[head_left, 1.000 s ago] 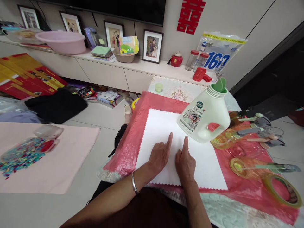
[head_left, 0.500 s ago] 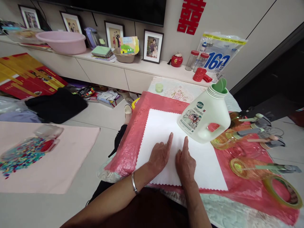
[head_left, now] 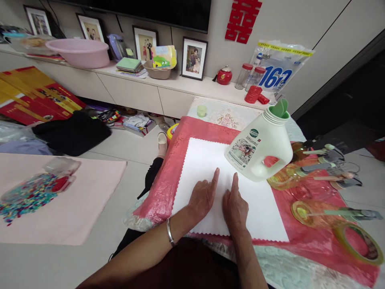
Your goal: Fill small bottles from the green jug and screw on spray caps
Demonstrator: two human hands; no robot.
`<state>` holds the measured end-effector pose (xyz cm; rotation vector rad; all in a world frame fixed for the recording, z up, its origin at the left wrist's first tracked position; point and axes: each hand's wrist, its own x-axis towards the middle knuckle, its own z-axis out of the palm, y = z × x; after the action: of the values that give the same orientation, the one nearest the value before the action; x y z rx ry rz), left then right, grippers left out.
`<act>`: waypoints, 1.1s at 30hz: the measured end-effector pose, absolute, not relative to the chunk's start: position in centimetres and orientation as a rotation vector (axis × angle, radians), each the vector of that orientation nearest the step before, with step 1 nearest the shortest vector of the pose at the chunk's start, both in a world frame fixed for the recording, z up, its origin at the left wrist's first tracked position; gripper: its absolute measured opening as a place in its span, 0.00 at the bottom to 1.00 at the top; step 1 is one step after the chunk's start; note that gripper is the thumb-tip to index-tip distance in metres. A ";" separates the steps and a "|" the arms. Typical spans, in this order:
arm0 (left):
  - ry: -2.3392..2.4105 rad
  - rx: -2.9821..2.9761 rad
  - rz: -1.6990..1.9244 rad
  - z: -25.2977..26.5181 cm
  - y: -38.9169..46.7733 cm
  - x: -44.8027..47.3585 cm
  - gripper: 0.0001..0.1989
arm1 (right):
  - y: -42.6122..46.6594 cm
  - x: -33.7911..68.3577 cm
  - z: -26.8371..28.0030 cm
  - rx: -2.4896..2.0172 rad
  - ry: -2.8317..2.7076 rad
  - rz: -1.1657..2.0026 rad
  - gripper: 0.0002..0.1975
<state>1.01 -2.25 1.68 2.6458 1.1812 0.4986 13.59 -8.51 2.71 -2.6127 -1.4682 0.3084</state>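
My left hand [head_left: 203,194] rests over a white sheet with scalloped edges [head_left: 201,156], its index finger stretched out and the others curled. Beside it, my right hand [head_left: 236,204] also points away from me with its index finger. Neither hand holds anything, and a narrow gap separates them. Just beyond my right fingertip stands a pale green jug [head_left: 261,144] with a printed label, a handle and a green spout. It sits partly on the sheet's far right corner, with no hand touching it. A silver bangle [head_left: 170,232] circles my left wrist.
Pink plastic [head_left: 159,200] covers the table under the sheet. On the right lie several yellowish pump bottles [head_left: 313,212] and a roll of tape [head_left: 359,243]. A small green cup [head_left: 201,110] stands at the back. Left is a pink surface [head_left: 99,200] with colourful small pieces [head_left: 30,196].
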 end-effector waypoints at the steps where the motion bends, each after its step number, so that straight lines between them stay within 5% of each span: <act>1: 1.185 2.648 0.502 1.7 -2.2 1.0 0.46 | -8.5 13.6 2.7 -2.613 -1.467 0.313 0.38; 15: 1.176 2.639 0.441 1.3 -2.2 1.0 0.42 | -8.6 13.7 2.6 -2.537 -1.509 0.267 0.33; 33: 1.120 2.611 0.593 0.3 -2.1 0.6 0.14 | -9.5 16.4 2.0 -1.866 -1.369 0.049 0.19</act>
<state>0.63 -2.14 0.33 2.6111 1.1200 0.5935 16.40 -9.51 2.02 -1.8657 -1.3687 0.0486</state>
